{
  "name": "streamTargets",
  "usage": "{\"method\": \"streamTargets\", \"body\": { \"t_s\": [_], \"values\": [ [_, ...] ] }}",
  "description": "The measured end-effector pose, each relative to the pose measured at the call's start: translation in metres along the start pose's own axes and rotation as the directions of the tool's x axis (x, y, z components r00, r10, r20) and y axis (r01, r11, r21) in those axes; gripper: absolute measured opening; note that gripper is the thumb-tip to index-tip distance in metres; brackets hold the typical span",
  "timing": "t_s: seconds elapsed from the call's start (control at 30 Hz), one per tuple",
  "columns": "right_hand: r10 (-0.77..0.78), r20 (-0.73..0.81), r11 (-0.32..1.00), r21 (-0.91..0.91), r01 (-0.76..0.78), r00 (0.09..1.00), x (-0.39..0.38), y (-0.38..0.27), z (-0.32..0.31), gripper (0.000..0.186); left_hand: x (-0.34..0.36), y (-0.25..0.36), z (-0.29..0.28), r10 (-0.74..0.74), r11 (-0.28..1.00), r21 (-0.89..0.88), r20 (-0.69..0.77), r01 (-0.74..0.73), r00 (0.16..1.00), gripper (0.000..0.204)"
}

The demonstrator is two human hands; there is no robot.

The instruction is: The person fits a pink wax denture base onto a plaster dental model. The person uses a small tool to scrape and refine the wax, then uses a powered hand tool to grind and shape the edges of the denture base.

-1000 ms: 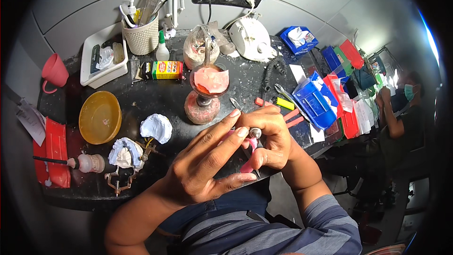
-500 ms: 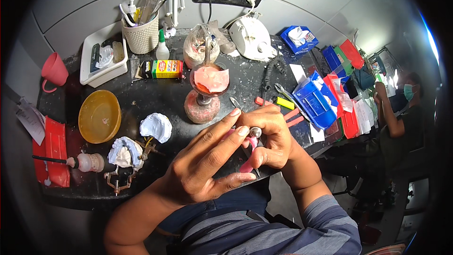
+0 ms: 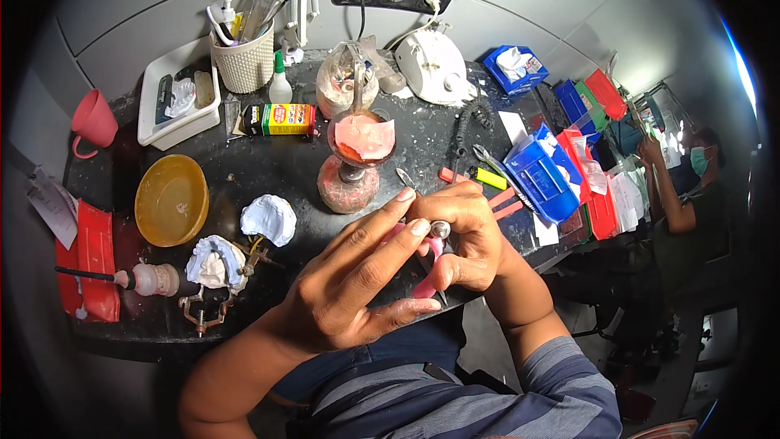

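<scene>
My left hand and my right hand meet over the near edge of the bench. Between them is a small curved piece of pink wax, mostly covered by fingers. The left hand's fingertips and thumb hold it from the left. My right hand is curled round a metal hand tool with a rounded silver end; a thin pointed tip shows below, beside the right thumb. The tool's middle is hidden. Just beyond the hands stands a burner with a dish of pink wax sheet above it.
Plaster dental casts, one in a metal articulator, lie left of my hands near a yellow bowl. Blue trays, a knife and pink wax strips are to the right. A masked person sits farther right.
My hands, the pink wax and the tool look the same as before. The person at the far right has shifted slightly.
</scene>
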State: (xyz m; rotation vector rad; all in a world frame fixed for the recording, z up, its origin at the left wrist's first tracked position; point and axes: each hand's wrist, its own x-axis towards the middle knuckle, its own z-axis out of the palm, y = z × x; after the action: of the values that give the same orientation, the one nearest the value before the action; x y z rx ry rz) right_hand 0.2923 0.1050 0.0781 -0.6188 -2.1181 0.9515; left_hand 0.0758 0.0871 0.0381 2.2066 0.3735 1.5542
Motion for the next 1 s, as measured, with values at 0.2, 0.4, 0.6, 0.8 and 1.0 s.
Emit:
{"method": "streamTargets", "body": {
  "t_s": [0.2, 0.4, 0.6, 0.8, 1.0],
  "values": [
    [-0.006, -0.009, 1.0, 0.0, 0.006, 1.0, -0.0011, 0.0009, 0.0012, 0.056, 0.0002, -0.0006, 0.0, 0.005, 1.0, -0.002, 0.001, -0.005, 1.0, 0.069],
    [-0.025, 0.004, 1.0, -0.011, 0.025, 1.0, -0.001, 0.0018, -0.0002, 0.056, -0.0002, -0.0013, 0.0013, 0.005, 1.0, -0.008, -0.004, -0.005, 1.0, 0.069],
    [-0.001, 0.005, 1.0, -0.003, 0.001, 1.0, -0.0005, -0.0008, -0.0003, 0.053, -0.0004, -0.0007, 0.0005, 0.008, 1.0, -0.006, -0.003, -0.008, 1.0, 0.068],
    [0.011, -0.001, 1.0, 0.015, -0.011, 1.0, -0.0008, -0.0014, 0.0002, 0.054, -0.0007, -0.001, 0.001, 0.01, 1.0, -0.007, -0.004, -0.01, 1.0, 0.067],
    [-0.009, -0.01, 1.0, 0.004, 0.009, 1.0, -0.0014, 0.0005, 0.001, 0.054, -0.0008, -0.0004, 0.0005, 0.007, 1.0, 0.005, -0.001, -0.007, 1.0, 0.067]
  ]
}}
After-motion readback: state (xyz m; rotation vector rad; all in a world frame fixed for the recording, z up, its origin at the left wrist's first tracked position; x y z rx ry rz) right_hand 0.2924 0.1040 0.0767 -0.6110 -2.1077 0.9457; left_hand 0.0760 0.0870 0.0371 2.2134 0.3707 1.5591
